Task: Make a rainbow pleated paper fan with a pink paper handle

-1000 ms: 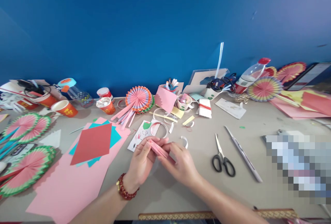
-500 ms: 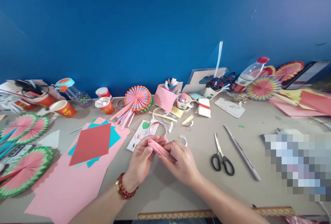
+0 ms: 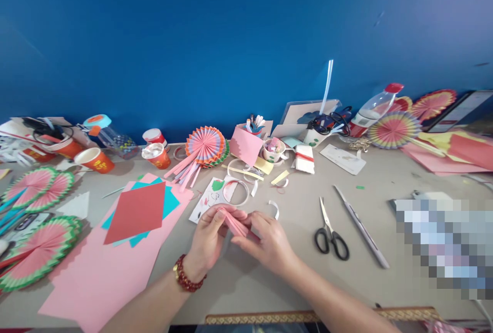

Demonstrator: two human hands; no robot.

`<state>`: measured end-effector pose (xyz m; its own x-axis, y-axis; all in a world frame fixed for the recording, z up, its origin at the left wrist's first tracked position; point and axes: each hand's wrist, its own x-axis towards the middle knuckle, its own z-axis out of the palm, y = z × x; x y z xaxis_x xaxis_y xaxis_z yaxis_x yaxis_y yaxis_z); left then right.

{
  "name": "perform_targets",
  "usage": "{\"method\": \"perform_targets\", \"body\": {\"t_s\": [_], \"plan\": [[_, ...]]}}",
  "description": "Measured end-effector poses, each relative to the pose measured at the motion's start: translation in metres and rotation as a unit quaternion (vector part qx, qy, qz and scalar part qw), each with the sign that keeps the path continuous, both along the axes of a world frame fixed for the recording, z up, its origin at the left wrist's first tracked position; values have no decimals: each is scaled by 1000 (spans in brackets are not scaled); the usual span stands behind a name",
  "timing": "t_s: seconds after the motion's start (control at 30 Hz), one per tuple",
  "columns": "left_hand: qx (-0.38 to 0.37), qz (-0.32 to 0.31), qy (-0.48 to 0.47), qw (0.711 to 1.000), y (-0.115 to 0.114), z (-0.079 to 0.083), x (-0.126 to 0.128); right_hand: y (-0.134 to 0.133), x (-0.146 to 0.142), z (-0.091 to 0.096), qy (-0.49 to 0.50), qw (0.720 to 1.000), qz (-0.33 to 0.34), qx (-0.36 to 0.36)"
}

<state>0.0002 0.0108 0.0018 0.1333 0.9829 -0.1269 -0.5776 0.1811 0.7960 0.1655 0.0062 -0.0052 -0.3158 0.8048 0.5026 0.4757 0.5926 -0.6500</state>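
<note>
A strip of pleated pink paper (image 3: 235, 224) is held between my two hands, above the front middle of the table. My left hand (image 3: 211, 230), with a red bead bracelet at the wrist, pinches its upper left end between thumb and fingers. Around the lower right end my right hand (image 3: 269, 243) is closed, its thumb stretched out along the near side. The folds fan apart a little between the hands. Just beyond my fingers lie a roll of tape (image 3: 236, 192) and a white printed sheet (image 3: 206, 202).
Black-handled scissors (image 3: 328, 235) and a grey craft knife (image 3: 361, 228) lie to the right. Red and blue squares (image 3: 136, 212) rest on large pink sheets (image 3: 96, 281) at left. Finished paper fans (image 3: 205, 147), paper cups (image 3: 94, 160) and a bottle (image 3: 375, 107) line the blue wall.
The pleats have spread wider at the lower right end, and my right thumb has moved outward from the paper. My left hand keeps its pinch.
</note>
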Motion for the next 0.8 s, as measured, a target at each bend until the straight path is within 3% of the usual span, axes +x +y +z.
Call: {"method": "perform_targets", "body": {"t_s": [0.43,0.57,0.7,0.8], "plan": [[-11,-28,5,1000,0,-5,3,4,5,-3,31,998,-16,-43],[-4,-42,14,999,1,-5,2,3,6,1,39,995,-3,-93],[102,-12,74,992,4,6,-5,4,9,12,103,973,43,-203],[249,-1,224,942,7,20,-16,4,12,15,128,948,87,-279]]}}
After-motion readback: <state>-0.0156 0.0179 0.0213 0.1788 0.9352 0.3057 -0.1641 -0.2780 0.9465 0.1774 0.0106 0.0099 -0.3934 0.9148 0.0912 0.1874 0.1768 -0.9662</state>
